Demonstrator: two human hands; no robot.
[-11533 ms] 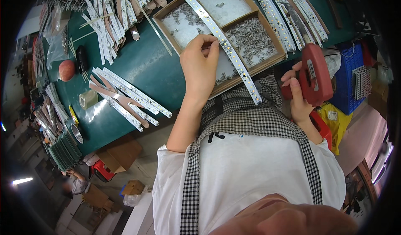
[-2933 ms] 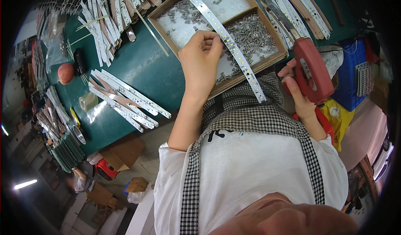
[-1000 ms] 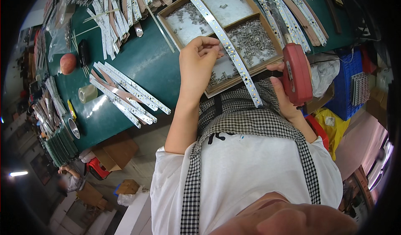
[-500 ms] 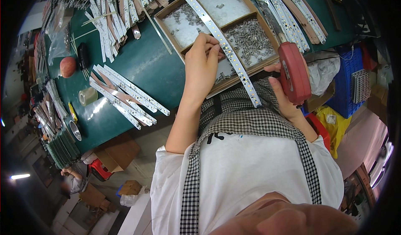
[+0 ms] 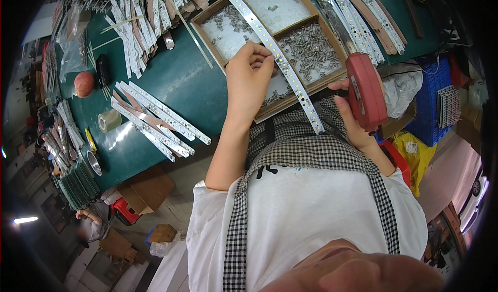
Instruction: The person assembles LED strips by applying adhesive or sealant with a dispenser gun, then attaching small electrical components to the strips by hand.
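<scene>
Mid-job, I judge: left hand (image 5: pixel 250 79) pinches a long white strip (image 5: pixel 277 58) lying across the divided tray (image 5: pixel 311 87) near the desk's front edge, right hand (image 5: pixel 353 120) grips a red driver (image 5: pixel 365 92) (tip hidden), finished-looking strips (image 5: pixel 158 118) piled left.

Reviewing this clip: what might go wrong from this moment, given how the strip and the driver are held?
The long LED strip lies across the wooden tray with its near end overhanging the edge, so it may tip or slide if the left hand lets go. The right hand holds the red power screwdriver close to the left fingers, so a slip might catch them. Small screws could scatter if the tray is bumped.
</scene>
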